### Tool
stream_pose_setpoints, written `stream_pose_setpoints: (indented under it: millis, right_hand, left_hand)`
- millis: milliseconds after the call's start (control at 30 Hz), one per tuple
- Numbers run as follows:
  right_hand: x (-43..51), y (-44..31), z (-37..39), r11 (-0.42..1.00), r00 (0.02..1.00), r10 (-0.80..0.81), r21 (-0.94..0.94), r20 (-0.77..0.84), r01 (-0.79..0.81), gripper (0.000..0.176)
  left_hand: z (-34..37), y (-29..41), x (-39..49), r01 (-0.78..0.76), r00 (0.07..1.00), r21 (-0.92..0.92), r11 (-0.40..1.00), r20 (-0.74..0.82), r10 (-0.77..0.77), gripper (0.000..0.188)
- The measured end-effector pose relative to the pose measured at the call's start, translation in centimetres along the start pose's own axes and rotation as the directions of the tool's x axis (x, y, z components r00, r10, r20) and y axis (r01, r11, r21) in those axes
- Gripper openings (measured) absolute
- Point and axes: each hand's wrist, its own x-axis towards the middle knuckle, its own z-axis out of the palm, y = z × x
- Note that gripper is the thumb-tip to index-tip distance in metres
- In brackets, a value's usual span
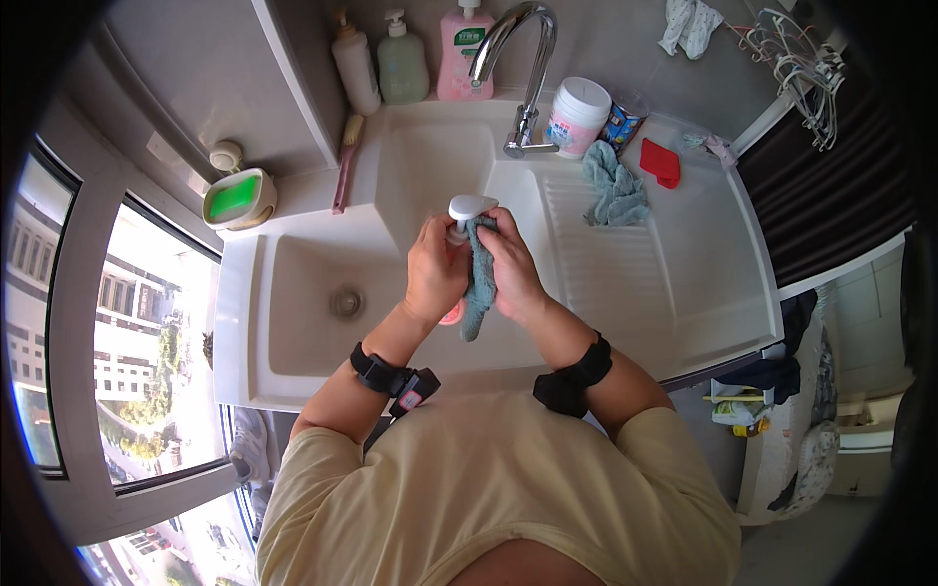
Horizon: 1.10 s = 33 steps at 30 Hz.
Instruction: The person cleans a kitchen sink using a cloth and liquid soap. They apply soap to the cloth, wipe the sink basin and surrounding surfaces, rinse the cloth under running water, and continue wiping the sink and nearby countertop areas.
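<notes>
Over the middle of the white sink (681, 293), my left hand (437, 265) is closed around a pump bottle with a white pump head (469, 208). Most of the bottle is hidden behind my hands; a pinkish-red part (453, 315) shows below my left hand. A grey-green cloth (478, 282) is pinched in my right hand (514, 265) and pressed against the pump's neck. The cloth's lower end hangs down between my wrists.
Three pump bottles (403, 67) line the back wall beside the chrome faucet (522, 121). A white tub (580, 113), a second cloth (614, 187) and a red cloth (660, 162) lie to the right. At left are a brush (347, 165) and a soap dish (258, 212) with green soap.
</notes>
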Motion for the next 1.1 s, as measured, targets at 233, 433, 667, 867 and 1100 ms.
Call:
stream_pose_setpoints:
  millis: [233, 433, 667, 867, 1100]
  right_hand:
    - [0.3, -1.1, -0.7, 0.995, 0.995, -0.101, -0.027, 0.008, 0.101, 0.020]
    - [-0.3, -1.3, 1.4, 0.860, 0.952, -0.232, -0.415, 0.202, 0.297, 0.025]
    - [0.4, -2.0, 2.2, 0.934, 0.981, -0.124, -0.317, 0.151, 0.167, 0.021]
    - [0.2, -1.1, 2.2, 0.724, 0.919, -0.337, -0.568, 0.203, 0.392, 0.019]
    - [3.4, -2.0, -0.1, 0.919, 0.996, -0.088, -0.388, -0.032, 0.069, 0.021]
  left_hand:
    - [-1.1, -0.6, 0.4, 0.003, 0.999, -0.372, 0.928, 0.034, 0.011, 0.036]
    - [-1.4, 1.1, 1.5, -0.077, 0.996, -0.527, 0.847, 0.002, 0.092, 0.028]
    - [-0.7, 1.7, 1.7, -0.170, 0.985, -0.376, 0.911, -0.079, 0.151, 0.013]
    - [-0.9, 1.3, 1.8, -0.096, 0.994, -0.419, 0.903, -0.090, 0.065, 0.012]
    - [-1.5, 0.9, 2.5, -0.164, 0.982, -0.398, 0.902, 0.024, 0.189, 0.018]
